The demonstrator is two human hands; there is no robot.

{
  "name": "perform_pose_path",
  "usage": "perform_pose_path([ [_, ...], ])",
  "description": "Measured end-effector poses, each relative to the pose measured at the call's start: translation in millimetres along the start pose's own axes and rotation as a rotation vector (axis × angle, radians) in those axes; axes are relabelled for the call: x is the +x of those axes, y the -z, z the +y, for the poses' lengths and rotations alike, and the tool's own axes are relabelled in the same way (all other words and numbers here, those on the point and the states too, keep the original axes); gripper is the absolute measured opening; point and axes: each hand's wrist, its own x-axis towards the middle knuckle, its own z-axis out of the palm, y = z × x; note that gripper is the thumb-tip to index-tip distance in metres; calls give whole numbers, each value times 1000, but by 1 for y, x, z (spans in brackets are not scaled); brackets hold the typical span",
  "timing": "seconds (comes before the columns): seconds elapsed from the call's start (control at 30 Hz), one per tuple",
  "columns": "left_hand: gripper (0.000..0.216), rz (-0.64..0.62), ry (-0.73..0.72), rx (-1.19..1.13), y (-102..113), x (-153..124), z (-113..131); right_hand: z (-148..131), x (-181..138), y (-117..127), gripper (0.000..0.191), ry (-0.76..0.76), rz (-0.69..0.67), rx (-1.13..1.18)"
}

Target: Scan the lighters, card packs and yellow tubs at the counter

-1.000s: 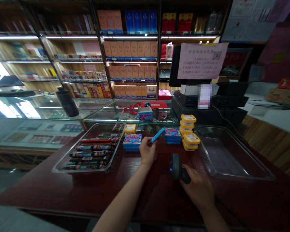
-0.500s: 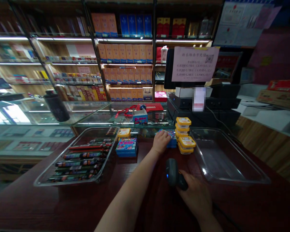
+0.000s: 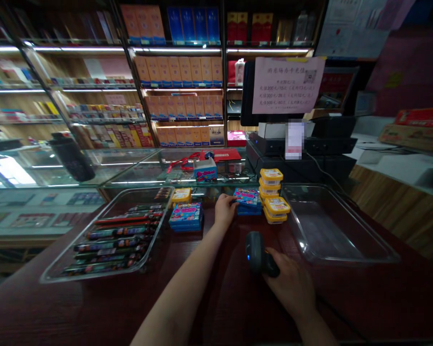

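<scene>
1. Flat blue snack packs in a small stack are set on the dark red-brown wooden counter, at its far edge, just left of the yellow-lidded tubs.
2. The stack's left side is touched by the left hand, whose fingers are curled against it; whether a pack is actually gripped cannot be told.
3. A dark handheld barcode scanner is grasped by its handle in the right hand, near the middle of the counter, with a small blue light shown on its head.
4. A second stack of blue packs with pink print is placed further left, with a yellow-lidded tub just beyond it.
5. A clear plastic tray on the left is filled with long thin wrapped sticks laid in rows.
6. A second clear plastic tray on the right is seen with nothing in it.
</scene>
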Motion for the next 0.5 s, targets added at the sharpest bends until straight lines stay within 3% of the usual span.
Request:
perform_pose_path([
  [0.3,13,19,74,62,-10,-4,17,3,0,-4,34,11,51,-8],
  [0.5,11,0,63,122,-8,-4,18,0,1,1,34,-26,-6,-10],
])
